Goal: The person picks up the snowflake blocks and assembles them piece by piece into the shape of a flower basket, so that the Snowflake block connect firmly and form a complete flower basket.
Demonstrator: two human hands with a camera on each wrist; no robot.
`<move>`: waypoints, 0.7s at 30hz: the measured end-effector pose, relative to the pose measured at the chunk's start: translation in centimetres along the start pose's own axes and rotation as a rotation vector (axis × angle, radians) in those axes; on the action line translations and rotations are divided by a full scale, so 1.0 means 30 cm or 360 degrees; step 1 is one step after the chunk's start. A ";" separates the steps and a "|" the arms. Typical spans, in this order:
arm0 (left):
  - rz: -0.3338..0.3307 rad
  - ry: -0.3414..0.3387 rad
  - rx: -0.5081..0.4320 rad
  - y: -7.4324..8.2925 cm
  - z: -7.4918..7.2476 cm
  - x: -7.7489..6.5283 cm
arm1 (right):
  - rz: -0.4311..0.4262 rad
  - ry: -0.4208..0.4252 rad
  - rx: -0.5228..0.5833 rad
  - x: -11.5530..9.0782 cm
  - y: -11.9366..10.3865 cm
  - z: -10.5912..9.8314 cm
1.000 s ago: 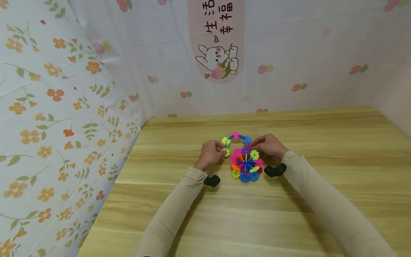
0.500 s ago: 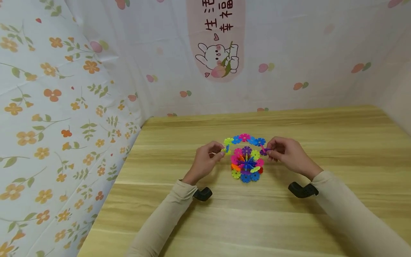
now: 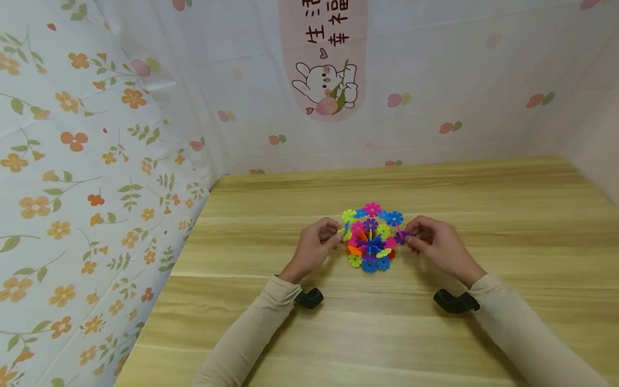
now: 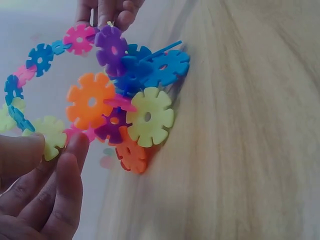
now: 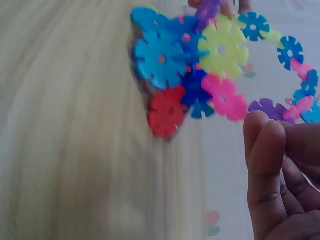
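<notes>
A colourful cluster of interlocking plastic flower discs (image 3: 371, 248) stands on the table, blue in the middle with pink, orange, yellow and purple around it. Over its far side arches a chain of the same discs (image 3: 372, 209). My left hand (image 3: 316, 246) pinches the yellow disc (image 4: 52, 136) at the chain's left end between thumb and fingers. At the other end, my right hand (image 3: 437, 244) pinches a purple disc (image 5: 272, 109) with thumb and forefinger. Both chain ends are close beside the cluster's upper discs. A red disc (image 5: 167, 112) sits low on the cluster's right side.
The wood-grain table (image 3: 377, 333) stretches around the cluster. Behind it hangs a pale cloth (image 3: 435, 64) with a rabbit print, and a flowered cloth (image 3: 72, 215) drapes on the left. Dark wrist-worn pieces (image 3: 455, 301) sit below both wrists.
My right hand has moved right and nearer, now pinching the chain's purple end disc. The chain has spread wider, then come down closer around the cluster. My left hand keeps its pinch on the yellow end.
</notes>
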State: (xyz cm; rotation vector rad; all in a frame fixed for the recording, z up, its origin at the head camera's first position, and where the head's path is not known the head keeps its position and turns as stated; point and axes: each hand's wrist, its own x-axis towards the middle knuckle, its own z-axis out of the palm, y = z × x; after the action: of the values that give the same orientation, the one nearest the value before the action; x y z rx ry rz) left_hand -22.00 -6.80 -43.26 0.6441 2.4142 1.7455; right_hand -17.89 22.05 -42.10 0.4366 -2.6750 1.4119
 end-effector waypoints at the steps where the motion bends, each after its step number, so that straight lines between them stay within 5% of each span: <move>1: -0.0003 0.0003 -0.0007 -0.001 0.002 0.000 | -0.0016 0.0016 0.0002 -0.002 0.000 0.004; 21: 0.0073 -0.0011 -0.0061 -0.004 0.018 0.006 | -0.0047 0.0142 0.0146 -0.011 0.012 0.046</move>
State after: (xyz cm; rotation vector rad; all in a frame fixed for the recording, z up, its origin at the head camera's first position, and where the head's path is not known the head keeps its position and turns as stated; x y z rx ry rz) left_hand -22.02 -6.29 -43.53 0.7056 2.3735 1.7988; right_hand -17.58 21.18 -43.24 0.4080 -2.5319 1.5126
